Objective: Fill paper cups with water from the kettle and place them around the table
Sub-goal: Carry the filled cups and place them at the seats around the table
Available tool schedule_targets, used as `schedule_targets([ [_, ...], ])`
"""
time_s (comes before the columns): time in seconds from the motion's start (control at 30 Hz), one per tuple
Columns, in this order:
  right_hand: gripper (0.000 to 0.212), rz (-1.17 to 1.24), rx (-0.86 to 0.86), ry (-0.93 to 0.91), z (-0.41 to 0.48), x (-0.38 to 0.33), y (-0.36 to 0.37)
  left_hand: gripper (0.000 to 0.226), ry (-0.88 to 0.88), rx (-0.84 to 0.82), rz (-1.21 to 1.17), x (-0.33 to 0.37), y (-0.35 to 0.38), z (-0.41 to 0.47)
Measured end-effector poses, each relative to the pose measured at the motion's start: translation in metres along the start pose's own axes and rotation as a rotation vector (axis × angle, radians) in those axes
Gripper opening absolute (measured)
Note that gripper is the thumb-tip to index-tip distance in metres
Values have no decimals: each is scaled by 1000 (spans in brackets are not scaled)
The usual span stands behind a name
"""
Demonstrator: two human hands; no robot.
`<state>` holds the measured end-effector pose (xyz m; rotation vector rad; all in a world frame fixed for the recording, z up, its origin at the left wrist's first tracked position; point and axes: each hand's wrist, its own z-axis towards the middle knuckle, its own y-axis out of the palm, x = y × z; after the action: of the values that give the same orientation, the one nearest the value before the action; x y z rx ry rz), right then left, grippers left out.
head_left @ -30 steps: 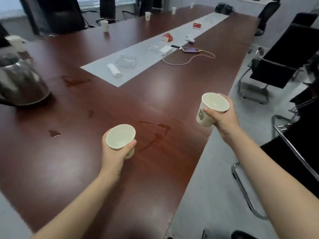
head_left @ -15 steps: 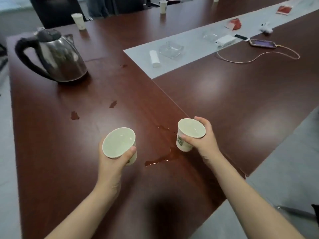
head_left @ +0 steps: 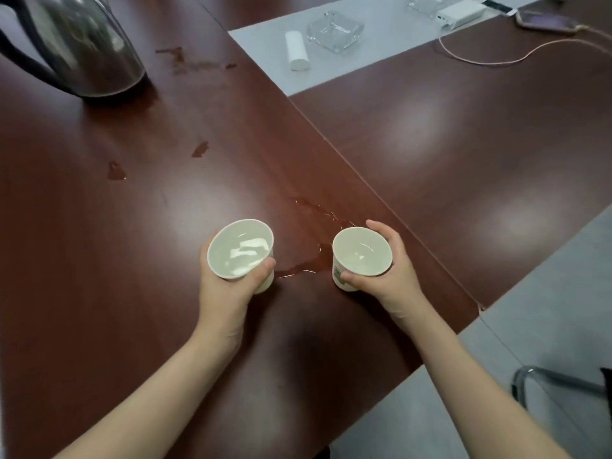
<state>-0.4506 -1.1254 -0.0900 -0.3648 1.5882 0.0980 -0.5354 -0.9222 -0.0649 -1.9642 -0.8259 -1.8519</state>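
Observation:
Two white paper cups are over the dark red table (head_left: 463, 154). My left hand (head_left: 231, 286) grips the left paper cup (head_left: 240, 248) from below and behind; water glints inside it. My right hand (head_left: 390, 276) wraps around the right paper cup (head_left: 361, 253), which has a green print on its side and a little water showing inside. Both cups are upright, side by side, near the table's front corner. The steel kettle (head_left: 79, 48) with a black handle stands at the far left, partly cut off by the frame.
A water puddle (head_left: 314, 253) lies between the cups, with smaller drops (head_left: 116, 170) further left. On the grey strip (head_left: 381, 48) sit a white cylinder (head_left: 297, 50), a glass ashtray (head_left: 336, 31), a power bank (head_left: 462, 14) and a phone (head_left: 543, 20) with a cable. A chair frame (head_left: 556, 389) stands bottom right.
My right hand has brought its cup in from beyond the table edge to beside the left cup. The view has dropped and closed in on the table; the kettle now sits nearer the top-left.

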Motion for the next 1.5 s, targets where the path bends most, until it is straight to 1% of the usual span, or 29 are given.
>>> schedule_targets([
  [0.13, 83, -50, -54, -7, -6, 2, -1, 72, 17, -16, -5, -6, 0, -5],
  [0.27, 90, -66, -118, -19, -10, 1, -3, 71, 26, -21, -9, -12, 0, -9],
  [0.5, 88, -24, -149, -30, -13, 4, -4, 71, 23, -37, 1, -15, -1, -17],
  [0.63, 90, -59, -192, -5, -12, 6, -6, 71, 33, -23, 5, -15, 0, -20],
  [0.7, 95, -83, -221, 21, -11, 5, -9, 70, 27, -25, 1, -12, 2, -21],
  [0.77, 106, -80, -260, 68, -11, 2, -13, 70, 18, -29, 6, -8, 3, -22],
  [0.9, 137, -20, -397, 244, -15, -14, -29, 72, 4, -41, 24, 11, 8, -28],
  [0.93, 142, -56, -427, 283, -17, -21, -34, 73, -3, -47, 23, 17, 10, -30],
  [1.0, 136, -154, -497, 357, -19, -42, -46, 73, -3, -76, 25, 34, 16, -35],
  [1.1, 123, -434, -626, 452, -21, -82, -68, 80, 23, -137, 25, 61, 24, -43],
  [1.17, 122, -605, -658, 459, -22, -113, -80, 77, 36, -179, 9, 82, 31, -48],
  [1.23, 123, -637, -610, 451, -22, -141, -83, 66, 47, -221, -2, 97, 38, -50],
  [1.3, 113, -599, -506, 360, -28, -172, -81, 60, 72, -262, -1, 115, 45, -51],
  [1.4, 92, -410, -322, 208, -36, -205, -67, 59, 125, -305, 10, 138, 54, -51],
  [1.5, 95, -193, -213, 107, -43, -221, -47, 58, 173, -348, 15, 153, 63, -51],
])
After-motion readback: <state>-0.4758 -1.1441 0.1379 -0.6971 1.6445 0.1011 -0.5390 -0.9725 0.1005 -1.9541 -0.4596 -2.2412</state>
